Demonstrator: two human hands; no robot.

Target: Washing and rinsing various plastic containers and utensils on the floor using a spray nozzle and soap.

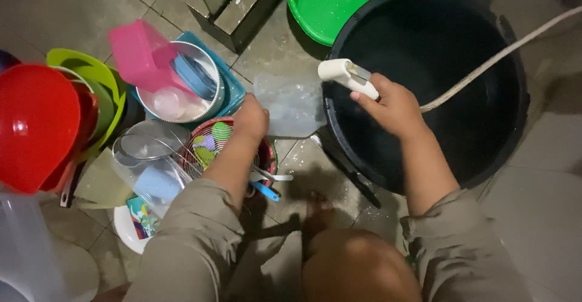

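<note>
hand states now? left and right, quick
Left hand: closed on a clear plastic container.
Right hand: closed on a white spray nozzle with a hose.

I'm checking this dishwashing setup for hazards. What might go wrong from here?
The left hand grips the clear container by one edge only; wet, it may slip onto the tiled floor. The spray nozzle in the right hand could splash past the black tub, wetting the floor further.
</note>
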